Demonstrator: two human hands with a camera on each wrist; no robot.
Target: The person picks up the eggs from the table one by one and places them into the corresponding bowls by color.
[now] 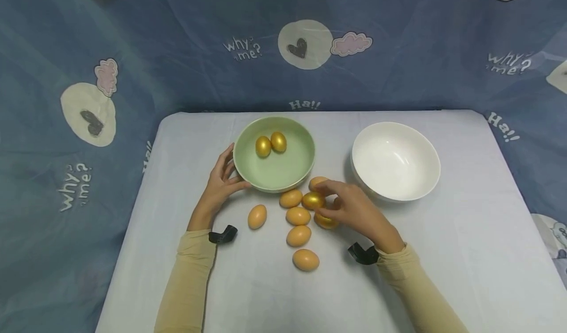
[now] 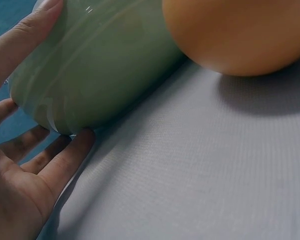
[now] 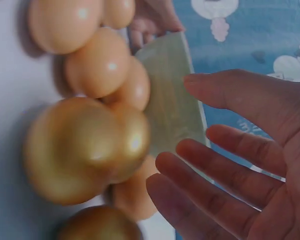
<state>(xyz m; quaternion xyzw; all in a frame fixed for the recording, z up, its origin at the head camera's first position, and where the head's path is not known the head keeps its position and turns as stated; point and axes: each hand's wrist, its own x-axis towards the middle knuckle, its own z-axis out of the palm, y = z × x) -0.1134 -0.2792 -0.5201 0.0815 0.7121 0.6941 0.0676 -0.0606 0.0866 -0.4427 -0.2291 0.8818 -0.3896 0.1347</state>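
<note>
My left hand [image 1: 218, 183] holds the outer side of a green bowl [image 1: 252, 170], thumb and fingertips spread along its wall. Two golden eggs [image 1: 263, 147] lie inside it. My right hand [image 1: 352, 207] hovers over the eggs in front of the bowl, thumb and fingers apart with nothing between them. Right by its fingertips is a golden egg [image 1: 312, 201], and another golden egg [image 1: 325, 220] lies partly under the hand. The right wrist view shows a third, darker golden egg [image 3: 101, 227] at its lower edge.
Several brown eggs [image 1: 299, 236] form a loose line running from the green bowl toward the front. One more brown egg [image 1: 257, 216] lies apart, left of them. A white bowl [image 1: 390, 170] with nothing in it stands at the right on the white tabletop [image 1: 452, 254].
</note>
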